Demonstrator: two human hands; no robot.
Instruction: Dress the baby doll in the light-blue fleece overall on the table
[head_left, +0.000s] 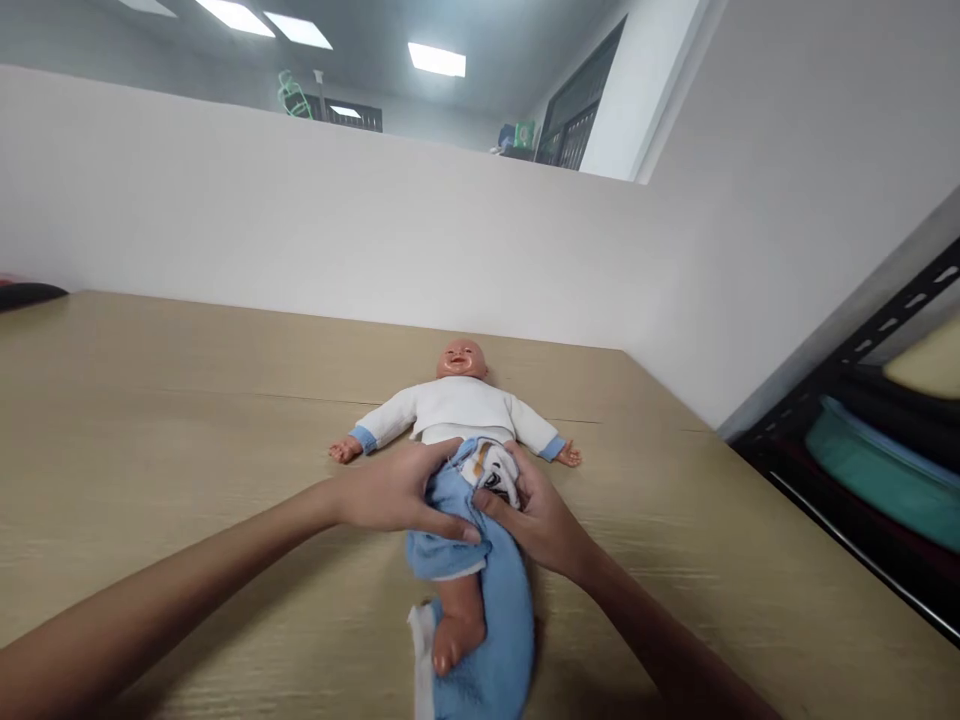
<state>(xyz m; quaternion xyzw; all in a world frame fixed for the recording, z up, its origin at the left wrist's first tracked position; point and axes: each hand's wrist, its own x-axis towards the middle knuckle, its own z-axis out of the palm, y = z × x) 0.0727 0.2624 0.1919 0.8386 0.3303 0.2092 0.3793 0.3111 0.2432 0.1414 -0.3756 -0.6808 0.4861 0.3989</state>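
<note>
A baby doll [460, 361] lies on its back, its head toward the wall and its arms spread. It wears a white top [461, 408] with blue cuffs. Fuzzy blue pants [499, 610] with white edging and a printed white patch [491, 470] lie around its hips and legs. A bare lower leg [459, 615] sticks out on the left side; the other leg is hidden. My left hand [409, 490] is closed on the pants' left side at the hip, its thumb and fingers curved around the cloth. My right hand [536, 515] pinches the pants beside the patch, thumb on top.
The wooden table [187, 430] extends under the doll, with a seam across it. A white partition [300, 220] rises at its far edge. On the right, a black metal shelf [847, 350] holds a teal container [877, 470]. A dark object [30, 295] is at the far left.
</note>
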